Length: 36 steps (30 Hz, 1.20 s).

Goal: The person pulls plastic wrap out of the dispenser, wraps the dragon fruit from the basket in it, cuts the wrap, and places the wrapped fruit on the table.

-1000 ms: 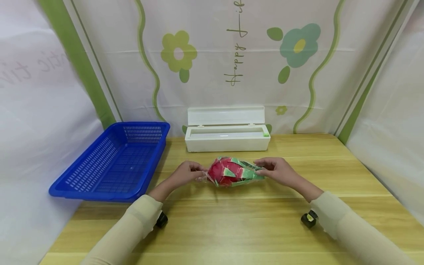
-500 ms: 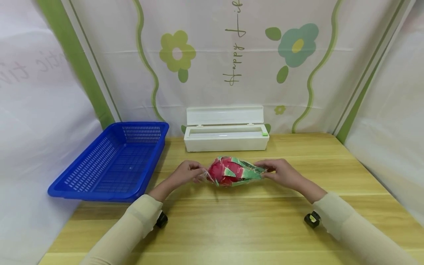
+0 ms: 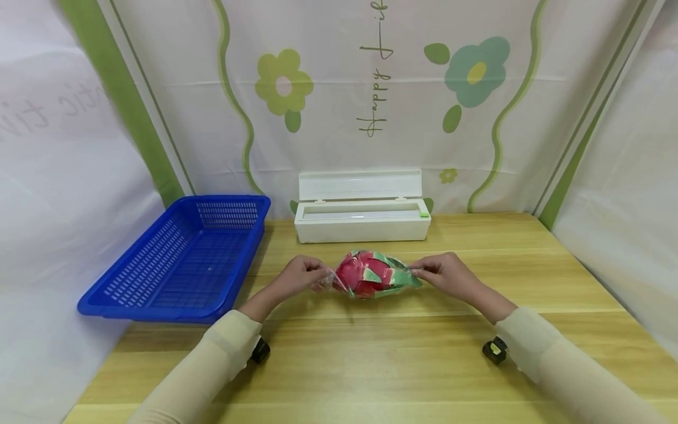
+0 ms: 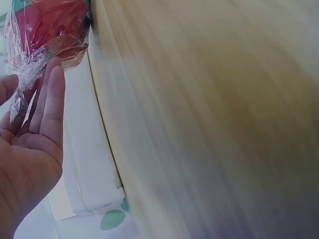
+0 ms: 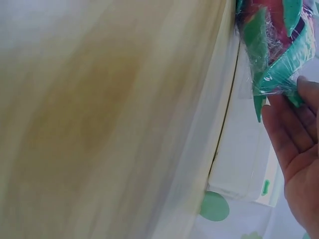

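Note:
A red dragon fruit with green scale tips (image 3: 365,274) lies on its side between the hands, wrapped in clear cling film. At its red end, the left hand (image 3: 299,274) pinches a gathered twist of the film (image 4: 31,74) between thumb and fingers, as the left wrist view shows. Opposite, the right hand (image 3: 447,275) pinches the film at the pointed green end; in the right wrist view green tips (image 5: 259,107) stick out beyond the film there. The fruit hangs close over the wooden table (image 3: 365,365).
Behind the fruit stands a white cling film dispenser (image 3: 362,231) with its lid (image 3: 360,185) raised and a small green slider at its right end. A blue perforated basket (image 3: 233,288) sits at the left. A floral curtain (image 3: 339,118) closes off the back.
The right hand has drawn slightly outward and come back in toward the fruit. The dragon fruit has turned a little in its film, while the left hand has kept its pinch.

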{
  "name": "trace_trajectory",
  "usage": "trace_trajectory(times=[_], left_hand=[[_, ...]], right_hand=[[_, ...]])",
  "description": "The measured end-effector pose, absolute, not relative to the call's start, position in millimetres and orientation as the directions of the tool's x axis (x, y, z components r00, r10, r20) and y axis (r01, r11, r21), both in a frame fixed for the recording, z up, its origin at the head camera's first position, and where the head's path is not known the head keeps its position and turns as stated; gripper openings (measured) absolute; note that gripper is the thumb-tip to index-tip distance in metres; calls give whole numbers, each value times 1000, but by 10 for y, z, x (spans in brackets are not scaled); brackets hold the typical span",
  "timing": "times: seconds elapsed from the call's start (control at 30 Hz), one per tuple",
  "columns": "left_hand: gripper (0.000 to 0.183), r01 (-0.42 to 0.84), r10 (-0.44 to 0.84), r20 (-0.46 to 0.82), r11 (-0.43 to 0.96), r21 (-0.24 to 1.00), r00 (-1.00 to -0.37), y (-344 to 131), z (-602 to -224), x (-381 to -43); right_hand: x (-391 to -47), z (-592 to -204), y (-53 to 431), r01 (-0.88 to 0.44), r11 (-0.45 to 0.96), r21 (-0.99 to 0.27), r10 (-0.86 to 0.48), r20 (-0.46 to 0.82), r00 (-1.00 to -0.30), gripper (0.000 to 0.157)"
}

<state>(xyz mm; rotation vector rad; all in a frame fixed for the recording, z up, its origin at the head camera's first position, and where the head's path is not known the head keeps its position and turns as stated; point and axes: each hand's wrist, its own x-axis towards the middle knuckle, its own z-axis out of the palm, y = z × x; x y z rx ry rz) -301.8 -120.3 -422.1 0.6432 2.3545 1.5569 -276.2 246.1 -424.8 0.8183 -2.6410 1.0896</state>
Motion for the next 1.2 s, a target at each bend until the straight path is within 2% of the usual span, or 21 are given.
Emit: trace_trajectory(times=[0.23, 0.53, 0.73, 0.83, 1.0, 1.2], left_hand=[[21, 198, 448, 31, 330, 923, -894, -1155, -4209, -3027], [18, 94, 375, -16, 275, 957, -927, -1071, -4197, -3062], [16, 57, 327, -35, 268, 962, -944, -1008, -4161, -3068], [11, 52, 312, -33, 263, 963, -950, -987, -4150, -3059], [10, 94, 298, 14, 258, 962, -954, -974, -4137, -3025], [9, 227, 329, 111, 339, 913, -938, -976, -4137, -2981]], right_hand=[[-2785, -4242, 2434, -472, 610, -636, -378, 290, -879, 10], [-2842, -4236, 2420, -390, 642, -660, -351, 200, -915, 12], [-2872, -4238, 2407, -318, 608, -728, -318, 143, -937, 6], [-2862, -4236, 2401, -311, 586, -748, -307, 150, -940, 8], [-2829, -4223, 2394, -328, 632, -702, -288, 181, -940, 14], [-2804, -4230, 2411, -356, 680, -641, -317, 180, -931, 20]])
